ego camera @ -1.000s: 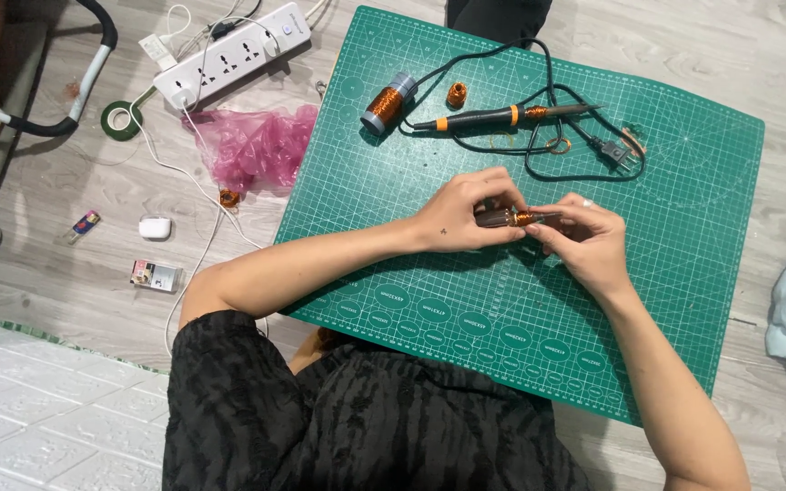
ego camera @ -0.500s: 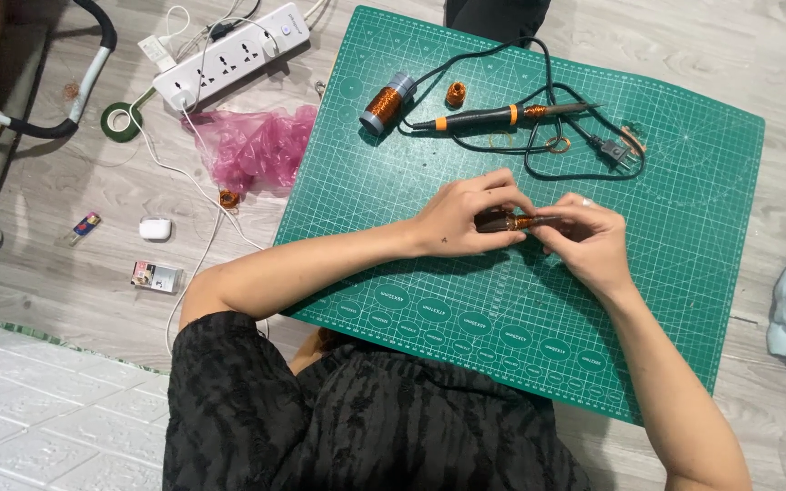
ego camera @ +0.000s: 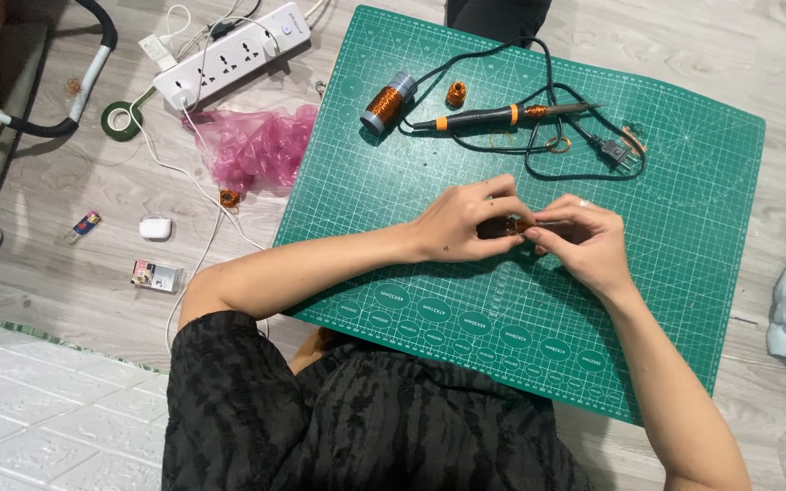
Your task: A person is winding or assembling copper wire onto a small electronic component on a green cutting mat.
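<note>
Meeting over the middle of the green cutting mat (ego camera: pixel 684 273), both hands are pinching one small copper-coloured part (ego camera: pixel 520 225) between their fingertips. The left hand (ego camera: pixel 461 223) is coming in from the left with its forearm lying across the mat's near edge, fingers curled and closed on the part's left end. The right hand (ego camera: pixel 584 241) is reaching in from the lower right, thumb and forefinger closing on the other end (most of the piece is hidden by the fingers, so its exact shape cannot be told). The part is sitting just above the mat, between the two hands.

Lying farther up the mat, well apart from the hands, are a spool of copper wire (ego camera: pixel 384 102), a smaller copper coil (ego camera: pixel 456 93) just beside it, and a soldering iron (ego camera: pixel 502 115) with its black cord (ego camera: pixel 548 145) looping around to a plug. Off the mat to the left, on the wooden floor, a white power strip (ego camera: pixel 229 56), a pink plastic bag (ego camera: pixel 252 145), a roll of green tape (ego camera: pixel 122 119) and a small white case (ego camera: pixel 155 227) are resting. Nothing is standing between the hands and the part.
</note>
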